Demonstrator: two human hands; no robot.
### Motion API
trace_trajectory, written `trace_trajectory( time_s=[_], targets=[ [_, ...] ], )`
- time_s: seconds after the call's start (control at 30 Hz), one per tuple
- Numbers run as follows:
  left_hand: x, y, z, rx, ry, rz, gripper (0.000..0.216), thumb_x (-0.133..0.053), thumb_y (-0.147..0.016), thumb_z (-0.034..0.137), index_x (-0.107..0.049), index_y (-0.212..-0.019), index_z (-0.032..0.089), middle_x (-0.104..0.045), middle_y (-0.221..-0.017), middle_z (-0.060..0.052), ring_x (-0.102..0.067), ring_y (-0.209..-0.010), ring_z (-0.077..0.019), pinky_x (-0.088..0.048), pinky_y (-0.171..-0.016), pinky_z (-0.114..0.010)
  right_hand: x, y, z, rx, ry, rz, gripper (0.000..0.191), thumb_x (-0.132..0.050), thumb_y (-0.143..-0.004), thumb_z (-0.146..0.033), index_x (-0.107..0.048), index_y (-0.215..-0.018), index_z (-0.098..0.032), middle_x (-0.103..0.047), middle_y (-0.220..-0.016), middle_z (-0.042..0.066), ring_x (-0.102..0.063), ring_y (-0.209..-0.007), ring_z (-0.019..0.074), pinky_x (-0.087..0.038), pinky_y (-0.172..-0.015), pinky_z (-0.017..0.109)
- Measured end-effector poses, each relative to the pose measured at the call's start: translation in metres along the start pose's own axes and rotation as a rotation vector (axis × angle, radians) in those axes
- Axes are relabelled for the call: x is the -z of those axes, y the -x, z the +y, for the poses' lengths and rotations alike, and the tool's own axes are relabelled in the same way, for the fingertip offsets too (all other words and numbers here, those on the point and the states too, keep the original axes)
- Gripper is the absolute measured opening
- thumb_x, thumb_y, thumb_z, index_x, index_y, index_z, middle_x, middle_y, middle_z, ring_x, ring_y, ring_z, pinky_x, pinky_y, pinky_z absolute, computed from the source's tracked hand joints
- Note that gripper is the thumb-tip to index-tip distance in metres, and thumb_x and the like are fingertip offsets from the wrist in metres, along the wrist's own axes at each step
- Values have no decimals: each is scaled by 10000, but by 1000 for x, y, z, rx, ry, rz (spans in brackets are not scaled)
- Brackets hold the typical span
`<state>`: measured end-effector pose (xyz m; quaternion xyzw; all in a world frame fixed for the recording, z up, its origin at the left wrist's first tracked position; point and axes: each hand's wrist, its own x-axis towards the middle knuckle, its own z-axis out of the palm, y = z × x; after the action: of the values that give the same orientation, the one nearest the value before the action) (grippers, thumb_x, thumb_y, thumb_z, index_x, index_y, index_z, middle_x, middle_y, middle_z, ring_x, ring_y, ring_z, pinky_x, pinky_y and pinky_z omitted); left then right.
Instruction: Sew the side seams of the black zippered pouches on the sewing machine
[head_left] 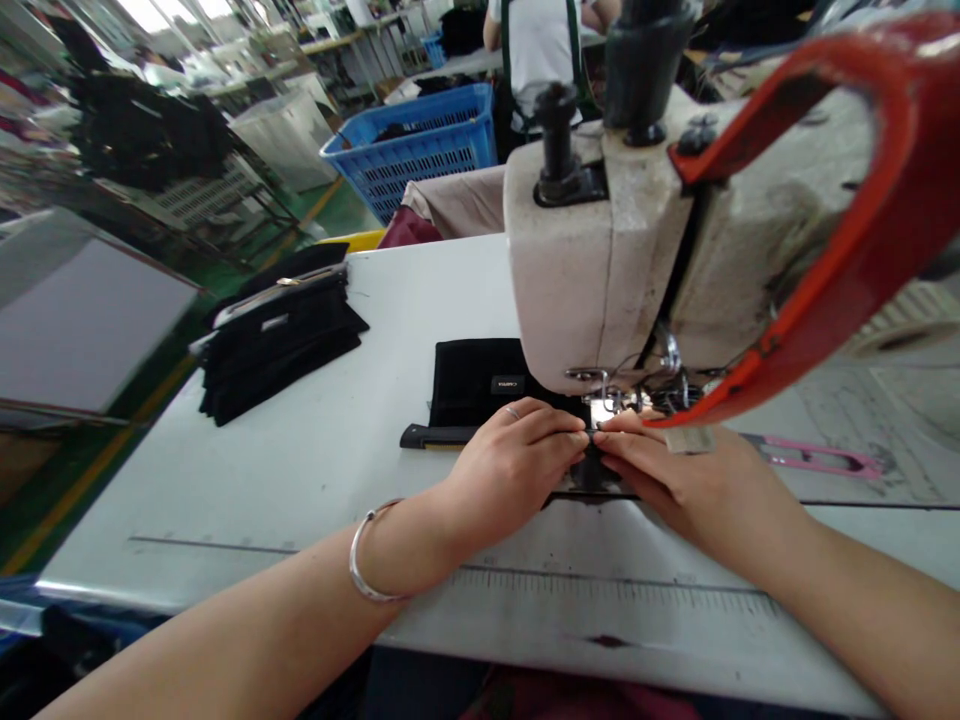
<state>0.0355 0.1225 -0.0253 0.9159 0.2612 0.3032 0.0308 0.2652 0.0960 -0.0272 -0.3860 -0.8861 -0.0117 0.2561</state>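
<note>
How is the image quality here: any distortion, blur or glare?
Head view: strong wide-angle bending, the white table edge tilts; the blue plastic basket and background are soft; the left hand and right hand are fairly sharp; windows top left are blown out.

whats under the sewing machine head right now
A black fabric piece with a small label lies under the sewing machine head, with the left hand and right hand pressing its near edge. The needle area is mostly hidden by fingers and machine.
</note>
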Motion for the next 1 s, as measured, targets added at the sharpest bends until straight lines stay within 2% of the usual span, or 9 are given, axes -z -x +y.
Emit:
trace_trajectory(
  time_s=[0.2, 0.37, 0.53, 0.67, 0.77, 1.0],
  targets=[
    [0, 0, -3, 17, 50, 18, 130, -562, -1010, 176, -691, -998, 172, -778, -1018, -23, -723, -963, -139, -585, -903, -292, 3, -4, 1, 19, 23, -6, 267, -477, -1025, -211, -713, -899, -215, -753, -920, 35, -653, -787, 203, -459, -659, 323],
    [1, -3, 2, 86, 90, -19, 151, -568, -1005, 170, -716, -976, 172, -783, -1023, -31, -725, -977, -153, -581, -924, -311, 2, 1, -2, 20, 42, 6, 199, -504, -1014, -207, -691, -1071, -175, -746, -1028, 73, -654, -830, 214, -493, -741, 342],
    [0, -2, 3, 206, 126, 34, 112, -635, -980, 228, -738, -978, 185, -784, -992, -23, -722, -927, -162, -588, -913, -323, -2, 1, 1, -107, 17, -12, 237, -488, -1025, -275, -674, -1098, -148, -751, -991, 98, -678, -771, 231, -480, -608, 343],
    [1, -3, 0, 145, 123, 11, 160, -593, -1000, 200, -744, -948, 189, -784, -994, -13, -721, -932, -146, -585, -903, -300, -1, 0, 1, -58, -33, 5, 197, -508, -1024, -264, -688, -1035, -186, -756, -949, 50, -690, -783, 215, -511, -674, 346],
    [3, -3, 1, 95, 112, -38, 190, -553, -1010, 168, -739, -972, 175, -781, -1029, -28, -720, -964, -146, -577, -928, -305, 1, 1, -3, -10, -45, 19, 166, -532, -1014, -230, -686, -1047, -178, -750, -1046, 57, -696, -891, 218, -530, -779, 354],
    [2, -2, 3, 108, 117, -47, 152, -586, -990, 159, -736, -1014, 163, -768, -1071, -42, -701, -1001, -165, -566, -952, -327, 0, 2, -7, -2, -20, -1, 175, -548, -1002, -201, -675, -1117, -165, -735, -1124, 69, -696, -926, 222, -533, -753, 352]
  ],
)
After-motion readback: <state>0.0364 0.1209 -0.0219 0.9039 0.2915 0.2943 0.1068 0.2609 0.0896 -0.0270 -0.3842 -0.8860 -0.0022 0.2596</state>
